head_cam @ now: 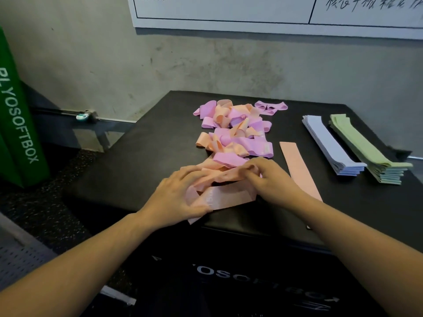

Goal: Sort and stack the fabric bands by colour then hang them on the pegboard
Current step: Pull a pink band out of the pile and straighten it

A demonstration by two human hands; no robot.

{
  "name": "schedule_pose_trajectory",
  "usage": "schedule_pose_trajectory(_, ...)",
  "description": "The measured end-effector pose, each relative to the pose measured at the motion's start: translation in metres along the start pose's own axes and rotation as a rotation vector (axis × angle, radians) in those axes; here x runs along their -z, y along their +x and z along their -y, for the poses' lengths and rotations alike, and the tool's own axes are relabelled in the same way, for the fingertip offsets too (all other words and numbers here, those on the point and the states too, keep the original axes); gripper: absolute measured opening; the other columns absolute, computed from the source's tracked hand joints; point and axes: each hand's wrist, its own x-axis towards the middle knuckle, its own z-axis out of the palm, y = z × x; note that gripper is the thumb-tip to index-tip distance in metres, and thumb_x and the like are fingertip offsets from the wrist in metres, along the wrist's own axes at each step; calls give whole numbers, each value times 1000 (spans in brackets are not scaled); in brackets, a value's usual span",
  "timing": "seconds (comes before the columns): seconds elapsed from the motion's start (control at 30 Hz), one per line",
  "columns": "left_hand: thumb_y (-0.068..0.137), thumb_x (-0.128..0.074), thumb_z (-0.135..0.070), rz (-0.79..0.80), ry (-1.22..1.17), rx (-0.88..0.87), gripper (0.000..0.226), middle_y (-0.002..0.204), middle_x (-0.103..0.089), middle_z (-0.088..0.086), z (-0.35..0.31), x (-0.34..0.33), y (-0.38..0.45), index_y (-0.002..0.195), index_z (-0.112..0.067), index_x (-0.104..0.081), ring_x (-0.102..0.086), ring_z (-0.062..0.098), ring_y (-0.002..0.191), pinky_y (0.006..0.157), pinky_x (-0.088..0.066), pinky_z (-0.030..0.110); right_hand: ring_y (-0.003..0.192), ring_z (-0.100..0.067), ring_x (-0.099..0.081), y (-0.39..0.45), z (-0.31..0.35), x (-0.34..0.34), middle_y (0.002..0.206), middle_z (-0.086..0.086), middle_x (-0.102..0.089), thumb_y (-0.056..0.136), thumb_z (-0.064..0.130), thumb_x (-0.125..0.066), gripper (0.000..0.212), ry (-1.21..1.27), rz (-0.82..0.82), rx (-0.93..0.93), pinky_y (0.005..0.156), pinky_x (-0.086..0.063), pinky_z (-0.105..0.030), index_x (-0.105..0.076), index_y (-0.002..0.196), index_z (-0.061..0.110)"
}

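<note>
Two stacks done at right of black tabletop [142,156]: white stack [329,145] & green stack [366,149]. One peach band [299,168] laid flat, stack barely begun. Mixed pink/peach pile [235,129] unsorted at centre. Peach band in hand [219,193] is pinched by fingers of left hand [176,197] & right hand [270,177] at near edge. Pegboard not seen, hanging not begun

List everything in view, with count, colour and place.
Loose fabric bands: many, pink and peach, tangled heap mid-box.
Flat peach fabric band: one, right of the heap.
Stacked white fabric bands: one stack, right side.
Stacked green fabric bands: one stack, far right.
Black soft box: one, under everything.
Green soft box: one, left edge.
White wall board: one, top.
Hands: left hand and right hand gripping a peach band at the near edge.
</note>
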Motion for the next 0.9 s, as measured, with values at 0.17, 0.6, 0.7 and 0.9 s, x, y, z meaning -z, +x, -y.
schedule_pose_trajectory(0.17, 80, -77, -56, -43, -32, -20, 79, 150, -30, -23, -8, -4, 15, 147, -45, -37, -38, 5, 135, 105, -39, 37, 95, -22, -68, -6, 9, 23, 97, -2, -66, 107, 28, -41, 20, 475, -144, -299, 81, -61, -41, -58, 108, 16)
schedule_pose_trajectory(0.6, 77, -62, -79, 69, -104, 155, 83, 148, -46, -18, -35, -5, 36, 149, -50, -32, -44, 11, 133, 115, -31, 51, 70, -21, -68, -16, -1, 77, 74, -8, -70, 104, 8, -39, 25, 1277, -288, -631, 63, -63, -44, -58, 115, 20)
schedule_pose_trajectory(0.7, 77, -55, -83, 166, -22, 100, 74, 150, -40, -25, -36, -3, 40, 144, -56, -37, -39, 8, 136, 111, -32, 52, 52, -15, -53, -21, -4, 83, 70, -7, -49, 98, 6, -37, 23, 1209, -301, -702, 58, -59, -37, -57, 94, 16)
schedule_pose_trajectory(0.9, 70, -44, -90, 297, 160, -12, 70, 152, -24, -30, -24, 0, 41, 134, -62, -40, -31, 7, 137, 109, -30, 44, 58, -14, -34, -33, -3, 97, 61, 1, -35, 79, 38, -52, 29, 1042, -232, -717, 63, -39, -29, -34, 64, 21)
